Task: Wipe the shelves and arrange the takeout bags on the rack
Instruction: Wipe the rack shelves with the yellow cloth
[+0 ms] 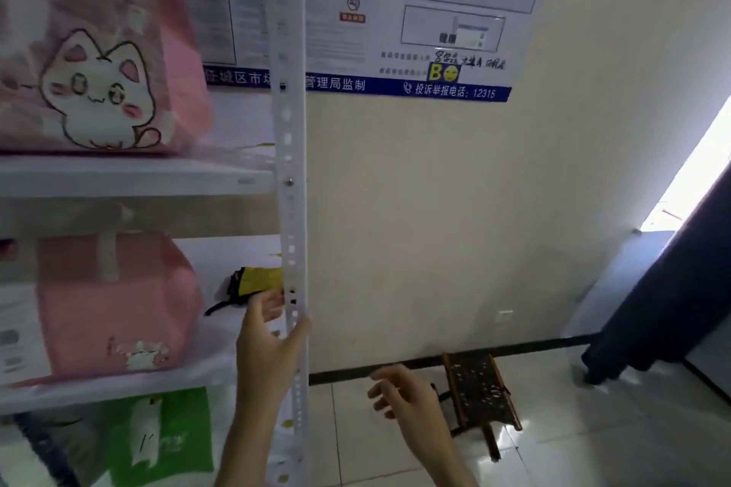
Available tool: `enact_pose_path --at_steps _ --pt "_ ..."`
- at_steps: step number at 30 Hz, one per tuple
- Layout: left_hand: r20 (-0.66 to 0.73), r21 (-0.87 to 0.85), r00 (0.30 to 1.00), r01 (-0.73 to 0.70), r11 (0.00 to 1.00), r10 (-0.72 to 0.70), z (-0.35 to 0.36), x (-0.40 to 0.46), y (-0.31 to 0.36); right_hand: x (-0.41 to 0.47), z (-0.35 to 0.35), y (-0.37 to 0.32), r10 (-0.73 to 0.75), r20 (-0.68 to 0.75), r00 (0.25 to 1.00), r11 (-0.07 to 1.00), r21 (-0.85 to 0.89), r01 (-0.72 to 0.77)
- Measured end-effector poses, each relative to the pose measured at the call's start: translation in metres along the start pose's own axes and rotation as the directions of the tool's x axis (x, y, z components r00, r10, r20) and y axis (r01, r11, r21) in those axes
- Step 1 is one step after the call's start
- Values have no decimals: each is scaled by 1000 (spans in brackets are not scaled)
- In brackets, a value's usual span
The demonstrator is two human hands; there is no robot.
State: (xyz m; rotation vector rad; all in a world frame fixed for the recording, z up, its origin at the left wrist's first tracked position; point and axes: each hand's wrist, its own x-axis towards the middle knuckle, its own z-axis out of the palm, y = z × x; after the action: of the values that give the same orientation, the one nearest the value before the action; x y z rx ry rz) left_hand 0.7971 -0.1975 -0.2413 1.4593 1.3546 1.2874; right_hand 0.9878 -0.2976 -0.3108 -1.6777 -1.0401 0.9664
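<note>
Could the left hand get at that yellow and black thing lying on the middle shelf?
Probably yes. The left hand is open at the rack's white upright post, fingertips beside the yellow and black item. Nothing lies between them; the pink bag sits farther left.

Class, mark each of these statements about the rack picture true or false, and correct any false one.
1. The pink cat bag stands on the upper shelf. True.
2. The left hand holds a cloth. False: it holds nothing; it is at the white upright post.
3. A green bag sits below the shelf with the plain pink bag. True.
4. The right hand grips a bag. False: it is empty, its fingers loosely curled, over the floor.
5. A yellow and black item lies on the same shelf as the plain pink bag. True.
</note>
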Motion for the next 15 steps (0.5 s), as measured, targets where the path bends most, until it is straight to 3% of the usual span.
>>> enact_pose_path --at_steps 4,7,12,15 --pt "-54 -64 998 40 997 -44 35 26 11 55 -17 3 -6 60 998 1000 3 5" --pt "-235 -103 971 9 995 -33 55 50 9 101 -23 5 -39 126 991 999 8 38" --pt "-548 -46 836 -6 999 -20 80 69 -9 177 -31 8 -81 292 953 997 5 83" --pt "-661 -9 751 11 1000 -14 88 70 -10 216 -41 8 -117 384 916 993 37 111"
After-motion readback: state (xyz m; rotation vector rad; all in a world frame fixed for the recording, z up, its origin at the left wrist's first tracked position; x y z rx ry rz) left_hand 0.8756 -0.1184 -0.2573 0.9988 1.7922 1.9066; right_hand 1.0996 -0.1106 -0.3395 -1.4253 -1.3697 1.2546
